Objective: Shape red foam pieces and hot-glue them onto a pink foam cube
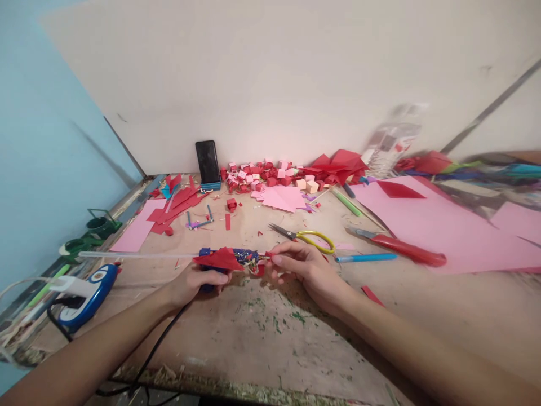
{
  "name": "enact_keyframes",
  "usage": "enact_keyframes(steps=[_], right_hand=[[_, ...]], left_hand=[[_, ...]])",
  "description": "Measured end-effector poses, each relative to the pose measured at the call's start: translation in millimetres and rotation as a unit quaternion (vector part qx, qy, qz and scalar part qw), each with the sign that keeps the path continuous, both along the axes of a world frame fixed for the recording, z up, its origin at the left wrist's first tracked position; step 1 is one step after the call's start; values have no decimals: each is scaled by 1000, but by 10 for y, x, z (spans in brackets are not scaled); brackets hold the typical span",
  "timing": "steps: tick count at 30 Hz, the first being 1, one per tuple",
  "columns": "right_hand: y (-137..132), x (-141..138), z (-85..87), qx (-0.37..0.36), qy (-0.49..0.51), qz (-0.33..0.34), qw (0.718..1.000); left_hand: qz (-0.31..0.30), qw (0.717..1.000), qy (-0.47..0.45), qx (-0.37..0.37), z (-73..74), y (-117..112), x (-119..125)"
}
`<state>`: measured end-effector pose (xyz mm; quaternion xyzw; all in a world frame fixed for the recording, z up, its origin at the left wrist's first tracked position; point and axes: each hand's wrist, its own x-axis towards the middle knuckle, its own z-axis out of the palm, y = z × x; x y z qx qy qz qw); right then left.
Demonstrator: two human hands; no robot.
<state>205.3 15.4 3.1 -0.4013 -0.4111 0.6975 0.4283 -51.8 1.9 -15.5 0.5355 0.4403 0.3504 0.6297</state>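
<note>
My left hand (198, 282) is closed round a blue glue gun (236, 258) that lies level over the wooden table (262, 332), nozzle pointing right. A clear glue stick (135, 255) juts out of its back to the left, and its black cord (156, 344) runs down toward me. A red paper scrap (220, 259) lies over the gun's body. My right hand (302, 270) pinches a small red paper piece (267, 256) against the nozzle tip.
Yellow-handled scissors (310, 239), a blue pen (366, 257) and a red-handled cutter (406, 250) lie beyond my right hand. Pink paper sheets (443, 225), a pile of small red and pink paper cubes (262, 173), a phone (207, 162), a plastic bottle (391, 141). A blue-white power strip (84, 290) at left.
</note>
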Motion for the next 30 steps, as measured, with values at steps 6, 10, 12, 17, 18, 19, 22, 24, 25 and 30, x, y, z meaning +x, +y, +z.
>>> enact_keyframes(steps=[6,10,12,17,18,19,22,24,25,30], right_hand=[[2,5,-3,5,-11,0,1000],[6,5,-13,7,-11,3,1000],[9,6,-21,7,-7,2,1000],[17,13,-41,16,4,12,1000],[17,14,-42,19,2,14,1000],[16,13,-42,20,1,14,1000],[10,5,-36,15,4,11,1000],[6,0,-34,11,9,11,1000],[6,0,-35,10,10,11,1000],[24,13,-61,14,11,10,1000]], left_hand=[[0,1000,10,7,23,2,-13],[0,1000,18,8,23,-3,-28],[-4,1000,16,7,27,-6,-28],[-4,1000,19,-3,35,-18,-28],[-5,1000,18,-5,36,-20,-31],[-6,1000,17,-6,37,-22,-35],[-7,1000,14,-6,35,-24,-49],[-5,1000,13,-6,22,-23,-59],[-3,1000,13,-6,13,-22,-62],[5,1000,0,-3,-33,-16,-66]])
